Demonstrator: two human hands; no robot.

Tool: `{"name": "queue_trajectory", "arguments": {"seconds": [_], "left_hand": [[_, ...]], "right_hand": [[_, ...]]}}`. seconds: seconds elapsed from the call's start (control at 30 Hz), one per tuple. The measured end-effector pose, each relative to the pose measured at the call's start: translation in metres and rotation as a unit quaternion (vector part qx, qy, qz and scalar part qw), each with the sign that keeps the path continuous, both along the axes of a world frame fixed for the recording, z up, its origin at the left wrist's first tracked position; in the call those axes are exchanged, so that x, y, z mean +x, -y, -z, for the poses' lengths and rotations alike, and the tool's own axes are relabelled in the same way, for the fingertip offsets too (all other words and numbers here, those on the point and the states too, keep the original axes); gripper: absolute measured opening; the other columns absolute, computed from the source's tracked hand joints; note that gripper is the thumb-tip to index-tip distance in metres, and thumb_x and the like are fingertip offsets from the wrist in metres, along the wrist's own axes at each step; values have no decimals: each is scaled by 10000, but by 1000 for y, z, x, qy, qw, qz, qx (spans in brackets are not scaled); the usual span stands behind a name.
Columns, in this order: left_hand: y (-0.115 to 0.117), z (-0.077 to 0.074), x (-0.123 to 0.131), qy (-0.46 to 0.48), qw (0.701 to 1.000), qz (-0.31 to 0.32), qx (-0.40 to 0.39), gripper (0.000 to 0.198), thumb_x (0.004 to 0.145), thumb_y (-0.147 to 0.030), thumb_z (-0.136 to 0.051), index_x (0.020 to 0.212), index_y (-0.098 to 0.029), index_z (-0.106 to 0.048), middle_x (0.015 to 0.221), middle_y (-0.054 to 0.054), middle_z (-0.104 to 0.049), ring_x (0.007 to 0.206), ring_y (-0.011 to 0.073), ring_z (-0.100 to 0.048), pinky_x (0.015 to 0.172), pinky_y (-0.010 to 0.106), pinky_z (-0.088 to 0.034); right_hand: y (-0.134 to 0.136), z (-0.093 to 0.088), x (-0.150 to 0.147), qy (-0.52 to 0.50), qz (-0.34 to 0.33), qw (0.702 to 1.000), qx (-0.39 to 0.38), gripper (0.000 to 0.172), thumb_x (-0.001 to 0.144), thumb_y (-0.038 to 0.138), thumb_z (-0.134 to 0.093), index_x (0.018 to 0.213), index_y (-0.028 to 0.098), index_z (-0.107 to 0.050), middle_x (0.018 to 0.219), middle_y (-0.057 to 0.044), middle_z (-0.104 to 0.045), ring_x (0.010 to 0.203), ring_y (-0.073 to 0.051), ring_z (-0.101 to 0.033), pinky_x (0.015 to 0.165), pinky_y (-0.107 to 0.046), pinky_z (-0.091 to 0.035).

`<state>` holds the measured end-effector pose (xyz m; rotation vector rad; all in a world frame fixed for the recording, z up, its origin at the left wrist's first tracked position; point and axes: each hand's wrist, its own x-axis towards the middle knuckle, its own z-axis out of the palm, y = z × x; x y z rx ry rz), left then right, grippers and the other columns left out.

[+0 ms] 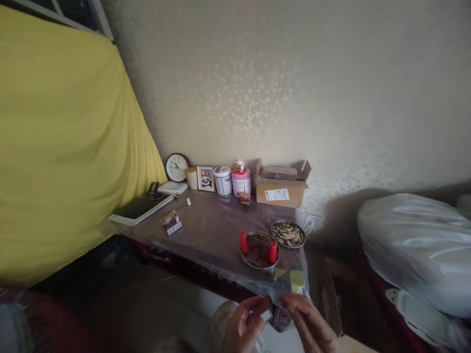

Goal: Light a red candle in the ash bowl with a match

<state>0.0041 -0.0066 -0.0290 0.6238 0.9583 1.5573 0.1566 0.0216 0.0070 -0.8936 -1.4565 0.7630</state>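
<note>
Both my hands sit at the bottom edge of the view, just in front of the table's near right corner. My left hand (246, 326) and my right hand (308, 323) have their fingers curled toward each other around a small dark object (276, 314) held between them. I cannot make out what this object is. Just beyond my hands, on the table, stand a metal bowl of dark bits (259, 251) with two red handles and a smaller metal dish of pale sticks (288, 233). Two yellowish pads (296, 281) lie near the corner.
The table (209, 230) is covered in clear plastic. Along the wall stand a clock (177, 167), a panda picture, two tins (232, 180) and an open cardboard box (281, 189). A dark book (140, 208) lies at the left. A yellow cloth (66, 147) hangs left; a plastic-wrapped bundle (415, 245) sits right.
</note>
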Motion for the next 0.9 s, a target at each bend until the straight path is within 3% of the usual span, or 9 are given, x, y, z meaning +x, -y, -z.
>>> {"name": "queue_trajectory", "arguments": {"seconds": [0.17, 0.3, 0.57, 0.77, 0.9], "left_hand": [[1, -7, 1, -24, 1000, 1, 12, 411, 598, -471, -770, 900, -198, -718, 920, 116, -761, 854, 265, -654, 757, 361, -487], [3, -19, 1, -58, 998, -10, 24, 352, 614, -461, -762, 845, -199, -714, 810, 98, -752, 742, 239, -645, 685, 336, -487], [5, -23, -2, -36, 999, 12, 12, 346, 635, -440, -755, 889, -208, -714, 942, 106, -755, 918, 263, -643, 794, 342, -476], [6, -31, 1, -11, 1000, 12, -1, 322, 666, -403, -744, 919, -206, -711, 957, 95, -747, 923, 241, -640, 813, 333, -486], [8, -42, 1, 0, 1000, -3, -12, 277, 666, -383, -748, 887, -219, -721, 945, 85, -744, 932, 252, -648, 849, 354, -495]], "right_hand": [[5, 1, -8, -15, 32, 999, -16, 197, 798, 410, -682, 904, 247, -713, 877, -49, -752, 798, -204, -726, 736, -242, -600], [4, -7, -7, 30, -24, 998, 40, 158, 843, 392, -633, 859, 259, -716, 869, -48, -754, 823, -199, -725, 742, -242, -592], [7, -22, -8, 158, -46, 983, 78, 138, 901, 276, -557, 884, 257, -693, 970, -59, -725, 879, -183, -703, 782, -233, -570], [4, -18, -8, 152, -3, 978, 142, 150, 876, 197, -589, 997, 266, -646, 940, -30, -740, 851, -166, -707, 772, -215, -558], [3, -29, -9, 150, 2, 978, 142, 135, 876, 155, -576, 935, 256, -645, 947, -29, -726, 867, -163, -694, 781, -228, -547]]}}
